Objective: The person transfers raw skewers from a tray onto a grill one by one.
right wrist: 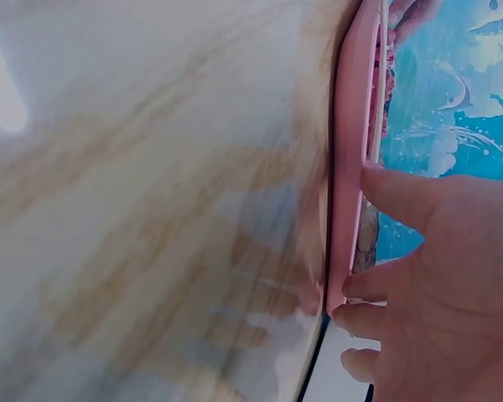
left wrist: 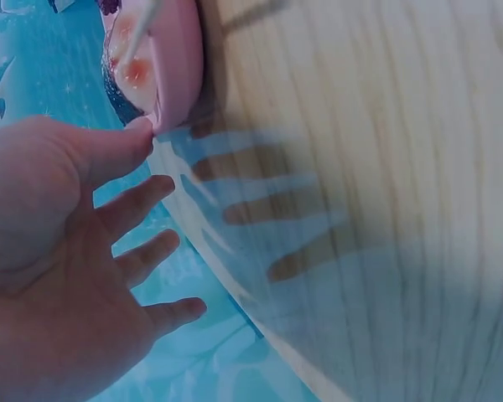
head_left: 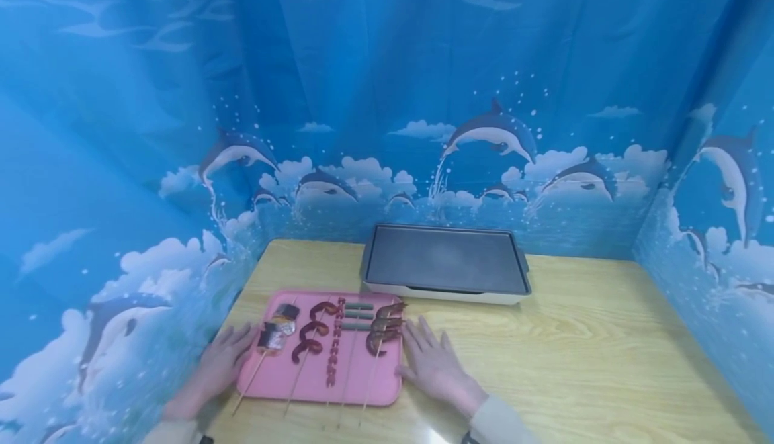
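fingers (left wrist: 151,254) of left hand (head_left: 219,359) and right hand (head_left: 435,365) are lying spread, flanking pink tray (head_left: 314,378) left and right | apparently steadying it | next probably calling for level grip

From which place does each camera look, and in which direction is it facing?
Head: worn on the head, faces forward and down at the pink tray and griddle; left hand and right hand show.
Left wrist: on that wrist, faces tray edge and tabletop; left hand shows.
Right wrist: on that wrist, faces tray side and tabletop; right hand shows, apparently some left too.
Both wrist views share tray and tabletop.
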Demonstrator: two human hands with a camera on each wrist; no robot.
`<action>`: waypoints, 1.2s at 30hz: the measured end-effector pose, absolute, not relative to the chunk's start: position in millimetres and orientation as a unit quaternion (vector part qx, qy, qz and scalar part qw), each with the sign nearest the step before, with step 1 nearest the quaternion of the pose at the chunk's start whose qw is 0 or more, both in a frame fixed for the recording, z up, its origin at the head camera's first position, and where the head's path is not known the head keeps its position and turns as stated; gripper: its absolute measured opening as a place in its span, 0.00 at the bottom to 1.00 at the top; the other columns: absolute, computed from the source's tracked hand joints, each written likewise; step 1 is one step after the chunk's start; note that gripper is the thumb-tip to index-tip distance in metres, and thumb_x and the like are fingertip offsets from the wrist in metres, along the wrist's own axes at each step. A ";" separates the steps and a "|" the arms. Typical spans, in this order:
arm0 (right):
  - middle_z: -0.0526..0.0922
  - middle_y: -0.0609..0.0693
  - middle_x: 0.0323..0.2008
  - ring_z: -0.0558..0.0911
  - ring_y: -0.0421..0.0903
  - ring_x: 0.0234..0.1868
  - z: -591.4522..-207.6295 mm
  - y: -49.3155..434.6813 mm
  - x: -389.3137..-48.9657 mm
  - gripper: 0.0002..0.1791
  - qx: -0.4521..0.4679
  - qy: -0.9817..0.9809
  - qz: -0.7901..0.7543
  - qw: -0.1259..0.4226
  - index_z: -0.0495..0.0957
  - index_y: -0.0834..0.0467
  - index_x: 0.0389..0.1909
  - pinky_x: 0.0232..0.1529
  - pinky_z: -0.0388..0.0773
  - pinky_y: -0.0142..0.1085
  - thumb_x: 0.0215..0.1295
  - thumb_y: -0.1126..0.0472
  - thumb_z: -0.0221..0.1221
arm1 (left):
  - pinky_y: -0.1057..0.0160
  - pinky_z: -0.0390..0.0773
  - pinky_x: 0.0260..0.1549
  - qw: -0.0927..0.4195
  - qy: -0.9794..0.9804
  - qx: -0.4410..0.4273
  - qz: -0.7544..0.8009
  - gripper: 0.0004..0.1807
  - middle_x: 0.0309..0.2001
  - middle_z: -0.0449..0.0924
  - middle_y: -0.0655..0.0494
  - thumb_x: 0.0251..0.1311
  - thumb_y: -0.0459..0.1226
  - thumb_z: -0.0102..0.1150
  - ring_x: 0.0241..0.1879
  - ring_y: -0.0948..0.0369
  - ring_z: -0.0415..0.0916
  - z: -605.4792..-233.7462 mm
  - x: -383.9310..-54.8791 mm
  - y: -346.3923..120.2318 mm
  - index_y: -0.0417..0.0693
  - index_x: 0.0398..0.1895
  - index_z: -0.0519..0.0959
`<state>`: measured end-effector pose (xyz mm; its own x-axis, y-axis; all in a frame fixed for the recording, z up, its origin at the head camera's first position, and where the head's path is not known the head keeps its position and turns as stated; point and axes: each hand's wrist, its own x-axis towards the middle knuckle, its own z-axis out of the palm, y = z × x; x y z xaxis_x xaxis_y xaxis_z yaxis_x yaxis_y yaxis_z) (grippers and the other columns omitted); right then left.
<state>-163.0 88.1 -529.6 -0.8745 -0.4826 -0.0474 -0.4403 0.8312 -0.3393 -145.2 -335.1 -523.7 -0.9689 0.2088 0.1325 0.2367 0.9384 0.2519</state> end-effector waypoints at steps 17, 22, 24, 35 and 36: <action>0.55 0.60 0.79 0.50 0.64 0.79 -532.0 117.7 -154.8 0.45 -0.223 0.959 -0.166 0.049 0.58 0.62 0.77 0.71 0.48 0.72 0.69 0.40 0.58 | 0.17 0.58 0.56 0.033 -0.983 -0.116 -0.138 0.24 0.69 0.68 0.32 0.70 0.37 0.58 0.67 0.25 0.60 -531.2 -144.3 -314.8 0.42 0.68 0.74; 0.54 0.61 0.78 0.49 0.65 0.79 -530.9 126.3 -152.1 0.44 -0.224 0.957 -0.177 0.057 0.58 0.63 0.77 0.72 0.46 0.72 0.70 0.40 0.56 | 0.16 0.55 0.56 0.034 -0.982 -0.116 -0.149 0.25 0.70 0.67 0.33 0.70 0.39 0.58 0.68 0.25 0.58 -534.1 -143.8 -309.8 0.44 0.69 0.73; 0.55 0.62 0.78 0.50 0.66 0.78 -534.6 129.8 -152.0 0.44 -0.229 0.956 -0.180 0.046 0.58 0.63 0.77 0.71 0.46 0.73 0.71 0.40 0.56 | 0.16 0.54 0.57 0.032 -0.981 -0.115 -0.155 0.25 0.70 0.66 0.33 0.70 0.39 0.57 0.68 0.25 0.57 -533.7 -143.3 -307.6 0.44 0.69 0.73; 0.55 0.65 0.77 0.51 0.68 0.78 -538.1 143.0 -151.7 0.44 -0.227 0.954 -0.194 0.031 0.57 0.63 0.77 0.68 0.47 0.76 0.71 0.40 0.55 | 0.17 0.53 0.58 0.020 -0.980 -0.111 -0.162 0.26 0.71 0.65 0.34 0.73 0.41 0.55 0.69 0.26 0.56 -529.7 -141.2 -295.3 0.46 0.71 0.72; 0.55 0.64 0.77 0.51 0.67 0.78 -540.4 144.6 -152.3 0.44 -0.227 0.955 -0.191 0.027 0.57 0.63 0.77 0.68 0.47 0.76 0.71 0.39 0.55 | 0.17 0.53 0.58 0.020 -0.980 -0.112 -0.162 0.26 0.71 0.65 0.34 0.73 0.41 0.54 0.70 0.26 0.56 -529.4 -141.1 -294.0 0.46 0.71 0.71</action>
<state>-152.3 144.6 -540.4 -0.8958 -0.4431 0.0355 -0.4226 0.8242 -0.3770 -141.1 -294.0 -529.4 -0.9743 0.2122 0.0752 0.2251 0.9228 0.3125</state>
